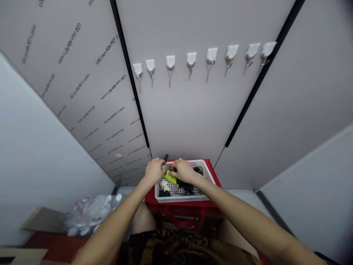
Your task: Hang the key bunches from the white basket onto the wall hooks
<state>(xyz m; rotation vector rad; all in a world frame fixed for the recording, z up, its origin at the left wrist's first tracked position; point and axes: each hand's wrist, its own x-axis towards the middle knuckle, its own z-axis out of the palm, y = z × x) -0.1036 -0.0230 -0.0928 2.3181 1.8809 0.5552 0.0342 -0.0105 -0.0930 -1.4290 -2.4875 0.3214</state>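
Note:
Both my hands reach into a white perforated basket that rests on a red bag. My left hand is closed at the basket's left rim, fingers pinched on a small metal piece. My right hand is closed too, gripping a yellow-green object together with the left. Several dark small items and a pale yellow one lie in the basket. What exactly the fingers hold is partly hidden.
A row of several white adhesive hooks is stuck on the grey wall panel above. Black vertical strips divide the panels. A crumpled clear plastic bag and a cardboard sheet lie at lower left.

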